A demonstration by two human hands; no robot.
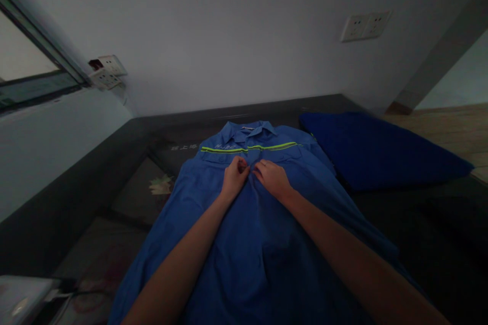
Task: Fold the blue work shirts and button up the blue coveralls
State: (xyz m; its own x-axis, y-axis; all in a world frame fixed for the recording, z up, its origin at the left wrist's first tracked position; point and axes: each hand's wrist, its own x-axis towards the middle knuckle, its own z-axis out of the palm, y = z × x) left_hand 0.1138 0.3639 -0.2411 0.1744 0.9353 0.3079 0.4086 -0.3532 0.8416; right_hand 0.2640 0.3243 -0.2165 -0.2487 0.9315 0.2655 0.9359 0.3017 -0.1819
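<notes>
A blue work shirt with a collar and a yellow-green stripe across the chest lies spread out, front side up, its collar toward the wall. My left hand pinches the cloth at the front placket, just below the stripe. Close on its right, my right hand also has its fingers closed on the placket edge. The fingertips of both hands nearly meet at the middle line. Any button between them is too small and dark to make out.
Right of the shirt lies a dark blue folded cloth or pad. The dark surface meets a pale wall with sockets. At lower left is a white device with cables.
</notes>
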